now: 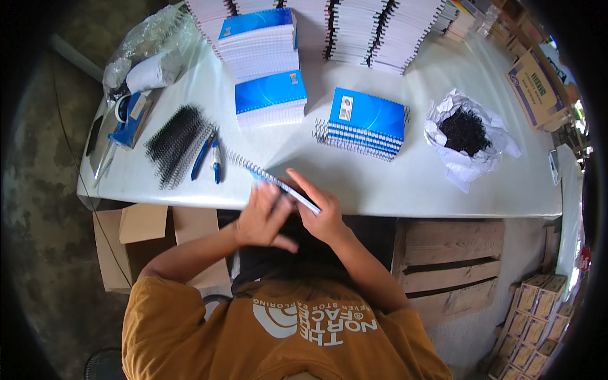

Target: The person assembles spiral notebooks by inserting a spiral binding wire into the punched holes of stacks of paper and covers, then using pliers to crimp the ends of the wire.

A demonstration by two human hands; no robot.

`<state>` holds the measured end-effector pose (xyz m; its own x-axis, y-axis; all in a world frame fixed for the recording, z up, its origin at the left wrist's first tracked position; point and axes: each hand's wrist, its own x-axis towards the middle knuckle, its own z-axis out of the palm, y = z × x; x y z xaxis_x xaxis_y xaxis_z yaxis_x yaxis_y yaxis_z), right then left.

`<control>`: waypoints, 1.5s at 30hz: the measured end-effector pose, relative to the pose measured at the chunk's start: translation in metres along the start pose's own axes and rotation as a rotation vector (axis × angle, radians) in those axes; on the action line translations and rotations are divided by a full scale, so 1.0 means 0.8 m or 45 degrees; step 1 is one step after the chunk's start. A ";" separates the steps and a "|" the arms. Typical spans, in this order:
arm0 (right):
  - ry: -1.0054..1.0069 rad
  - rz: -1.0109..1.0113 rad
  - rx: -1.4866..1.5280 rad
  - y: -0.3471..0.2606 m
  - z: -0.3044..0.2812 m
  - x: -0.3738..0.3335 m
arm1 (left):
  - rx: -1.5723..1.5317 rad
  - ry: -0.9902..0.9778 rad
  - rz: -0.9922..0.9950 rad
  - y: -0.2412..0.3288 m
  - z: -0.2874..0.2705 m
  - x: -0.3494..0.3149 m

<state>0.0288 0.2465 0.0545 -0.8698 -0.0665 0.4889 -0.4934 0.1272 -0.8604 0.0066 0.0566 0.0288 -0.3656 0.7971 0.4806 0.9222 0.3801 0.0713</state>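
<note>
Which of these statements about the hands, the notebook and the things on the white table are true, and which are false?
1. Both hands, left hand and right hand, hold one spiral notebook. True.
2. The blue-handled pliers are in the right hand. False: they lie on the white table, left of the hands.
3. A bundle of black wire coils lies left of the pliers. True.
4. The crumpled white bag holds blue pieces. False: the pieces in it are black.
5. A stack of blue-covered notebooks lies on the table beyond the hands. True.
</note>
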 end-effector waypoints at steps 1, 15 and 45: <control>-0.031 -0.043 -0.033 -0.001 0.000 0.010 | 0.211 -0.027 0.242 -0.001 0.014 -0.035; -0.296 -0.044 -0.253 0.004 0.007 0.016 | -0.198 0.371 -0.312 -0.018 -0.031 0.072; -0.031 0.185 0.272 0.007 -0.014 0.028 | -0.106 -0.356 0.012 0.009 -0.109 0.189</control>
<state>0.0067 0.2565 0.0621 -0.9302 -0.0871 0.3565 -0.3508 -0.0745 -0.9335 -0.0308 0.1390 0.1783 -0.3670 0.9032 0.2227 0.9286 0.3415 0.1454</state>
